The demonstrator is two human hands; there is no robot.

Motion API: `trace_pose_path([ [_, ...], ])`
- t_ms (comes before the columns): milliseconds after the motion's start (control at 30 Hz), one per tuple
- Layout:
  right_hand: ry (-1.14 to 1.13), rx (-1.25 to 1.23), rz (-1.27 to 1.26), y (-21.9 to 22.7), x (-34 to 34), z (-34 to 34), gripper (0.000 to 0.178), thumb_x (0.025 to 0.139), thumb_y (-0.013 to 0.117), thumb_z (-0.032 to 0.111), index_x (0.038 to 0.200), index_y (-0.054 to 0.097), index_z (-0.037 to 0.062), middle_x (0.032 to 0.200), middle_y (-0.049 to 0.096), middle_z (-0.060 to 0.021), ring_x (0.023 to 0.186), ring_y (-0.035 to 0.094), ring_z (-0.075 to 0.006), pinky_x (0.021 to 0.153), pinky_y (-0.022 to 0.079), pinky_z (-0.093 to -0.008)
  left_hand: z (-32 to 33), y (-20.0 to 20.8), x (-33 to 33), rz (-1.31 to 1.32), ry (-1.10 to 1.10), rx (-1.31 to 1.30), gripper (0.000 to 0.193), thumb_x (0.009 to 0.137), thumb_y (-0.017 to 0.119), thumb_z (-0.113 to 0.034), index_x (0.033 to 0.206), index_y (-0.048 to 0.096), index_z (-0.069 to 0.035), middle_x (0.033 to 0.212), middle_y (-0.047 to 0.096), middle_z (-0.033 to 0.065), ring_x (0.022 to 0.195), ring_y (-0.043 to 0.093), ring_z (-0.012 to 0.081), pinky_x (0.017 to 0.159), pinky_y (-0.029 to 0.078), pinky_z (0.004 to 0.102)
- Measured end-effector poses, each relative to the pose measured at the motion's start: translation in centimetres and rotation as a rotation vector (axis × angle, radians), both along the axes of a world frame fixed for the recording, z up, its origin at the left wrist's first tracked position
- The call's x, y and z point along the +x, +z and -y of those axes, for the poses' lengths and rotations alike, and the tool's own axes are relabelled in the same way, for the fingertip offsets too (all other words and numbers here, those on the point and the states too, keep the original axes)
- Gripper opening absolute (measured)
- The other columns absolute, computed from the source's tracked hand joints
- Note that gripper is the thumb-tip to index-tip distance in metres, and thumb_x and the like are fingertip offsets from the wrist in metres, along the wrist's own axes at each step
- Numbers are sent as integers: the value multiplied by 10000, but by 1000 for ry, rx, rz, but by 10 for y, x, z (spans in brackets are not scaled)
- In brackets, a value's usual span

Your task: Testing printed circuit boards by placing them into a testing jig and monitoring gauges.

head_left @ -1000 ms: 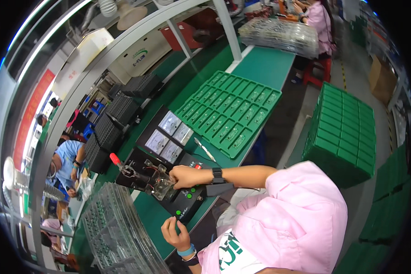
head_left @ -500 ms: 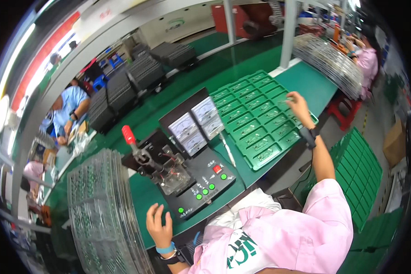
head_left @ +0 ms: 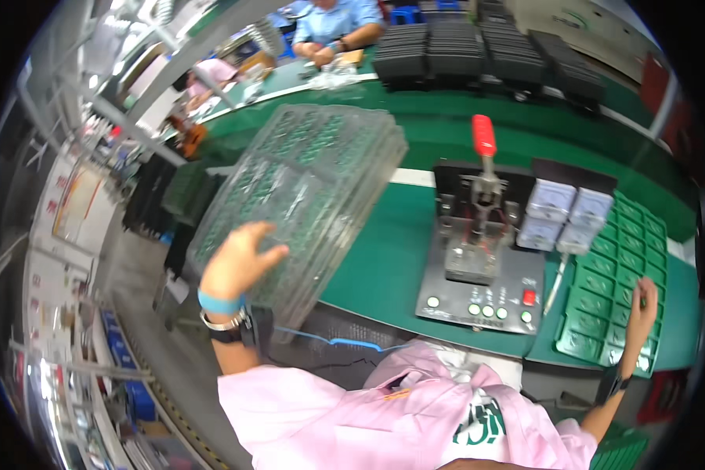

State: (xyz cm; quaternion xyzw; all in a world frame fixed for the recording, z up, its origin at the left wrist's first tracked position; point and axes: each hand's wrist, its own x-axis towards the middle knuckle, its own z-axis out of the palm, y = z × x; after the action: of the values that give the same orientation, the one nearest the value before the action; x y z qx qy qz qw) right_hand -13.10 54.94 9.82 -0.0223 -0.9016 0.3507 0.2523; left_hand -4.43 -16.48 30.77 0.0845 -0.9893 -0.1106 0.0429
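My left hand (head_left: 241, 262) hovers over or touches the near left part of a stack of clear plastic trays (head_left: 301, 176), whose cells hold small green parts. Its thumb stands apart from the bent fingers, and nothing shows between them. On the right, my right hand (head_left: 642, 311) is above a green compartment tray (head_left: 595, 291) with small parts in its cells. Its fingers are drawn together; anything between the tips is too small to make out. Between my hands stands a black test fixture (head_left: 478, 301) with a red-handled toggle clamp (head_left: 484, 137) and round green buttons.
Four panel meters (head_left: 552, 200) stand on the fixture's right, beside a white pen-like stick (head_left: 557, 283). A blue cable (head_left: 352, 342) hangs below the table's front edge. Black trays (head_left: 446, 55) are stacked on the far bench, where a person in blue (head_left: 337, 27) works.
My view has swung left, so the fixture now appears further right. My left hand has moved from beside the fixture to the clear trays. My right hand remains over the green tray.
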Motion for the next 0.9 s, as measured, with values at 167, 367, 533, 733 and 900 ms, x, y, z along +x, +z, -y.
trace_pose_path([
  [167, 317, 98, -77, 20, 42, 178, 138, 844, 600, -45, 975, 615, -4, 1198, 587, -161, 1066, 569, -311, 883, 459, -374, 113, 57, -35, -133, 105, -267, 405, 756, 758, -176, 1099, 637, 2, 1053, 661, 154, 920, 647, 302, 791, 526, 384],
  [367, 505, 99, -156, 19, 64, 272, 213, 753, 620, -97, 946, 617, -9, 1154, 589, -175, 1009, 570, -358, 873, 461, -415, 194, 0, -91, 93, -376, -989, 430, 702, 731, -127, 1116, 621, -88, 1021, 618, 108, 958, 627, 276, 773, 517, 369],
  [533, 302, 58, -217, 7, 62, 287, 208, 739, 602, -104, 930, 611, -19, 1094, 606, -180, 974, 572, -364, 837, 462, -421, 201, -33, -124, 231, -561, -876, 801, 605, 840, -239, 1315, 493, -114, 1232, 551, 93, 1113, 566, 284, 887, 476, 415],
  [733, 212, 63, -229, -6, 59, 286, 185, 745, 565, -103, 913, 602, -38, 1012, 625, -184, 927, 588, -364, 823, 469, -419, 195, -33, -152, 434, -557, -871, 1298, 416, 921, -379, 1497, 245, -135, 1483, 388, 70, 1270, 474, 271, 971, 435, 452],
  [900, 221, 70, -272, -10, 59, 284, 166, 773, 526, -94, 918, 593, -50, 1003, 629, -199, 919, 597, -363, 838, 474, -415, 196, -37, -184, 497, -575, -864, 1399, 354, 936, -399, 1511, 206, -107, 1509, 360, 68, 1308, 449, 263, 1000, 423, 457],
])
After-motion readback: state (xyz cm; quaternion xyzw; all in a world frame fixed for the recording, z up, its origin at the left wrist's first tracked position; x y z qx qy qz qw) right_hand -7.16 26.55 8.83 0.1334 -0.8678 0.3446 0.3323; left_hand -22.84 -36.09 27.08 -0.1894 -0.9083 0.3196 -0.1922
